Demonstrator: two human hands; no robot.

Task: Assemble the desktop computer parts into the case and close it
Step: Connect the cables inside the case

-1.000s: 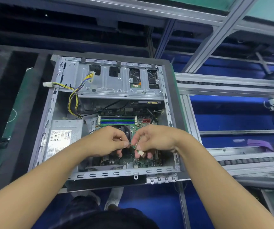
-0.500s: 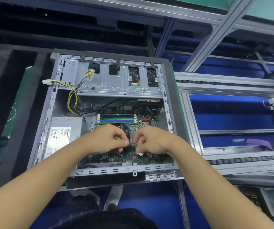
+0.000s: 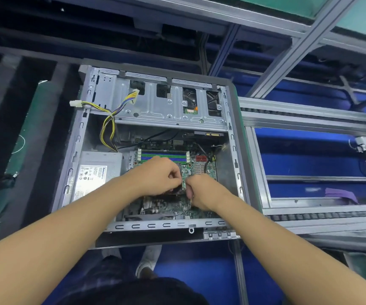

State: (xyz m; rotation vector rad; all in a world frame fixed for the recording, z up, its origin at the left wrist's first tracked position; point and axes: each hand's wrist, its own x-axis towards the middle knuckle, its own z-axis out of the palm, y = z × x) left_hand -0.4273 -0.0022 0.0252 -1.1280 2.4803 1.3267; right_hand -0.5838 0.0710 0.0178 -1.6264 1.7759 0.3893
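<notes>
The 2 hands have sunk from above the motherboard [image 3: 166, 204] onto its middle, left hand [image 3: 160, 175] and right hand [image 3: 202, 191] both curled, pinching a thin lead [image 3: 191, 201] whose plug is hidden beneath them, so seating it in the case [image 3: 155, 225] seems close

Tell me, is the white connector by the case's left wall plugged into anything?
No, the white connector lies loose over the left wall of the case, its yellow cables trailing back inside.

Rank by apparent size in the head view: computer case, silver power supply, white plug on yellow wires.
1. computer case
2. silver power supply
3. white plug
Clear gaps; no ties.
</notes>
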